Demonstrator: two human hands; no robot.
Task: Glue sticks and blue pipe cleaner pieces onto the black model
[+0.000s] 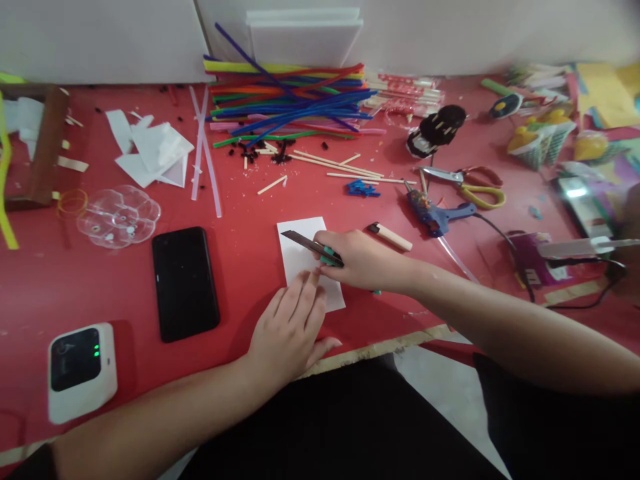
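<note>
A white rectangle of paper or card [299,257] lies on the red tabletop near its front edge. My left hand [293,323] rests flat on its lower left part, fingers stretched out. My right hand [353,257] is wrapped round a utility knife [305,241] over the card's right side. The dark blade is extended and points to the upper left; some green shows at its handle. The left fingertips are close beside the right hand. Whether the blade touches the card cannot be made out.
Left of the card lie a black phone [185,283] and a white device [83,373]. Colourful pipe cleaners [295,100] and thin sticks [335,163] lie behind. To the right are a lighter [393,238], a blue glue gun [435,213] with its cord and scissors [465,181].
</note>
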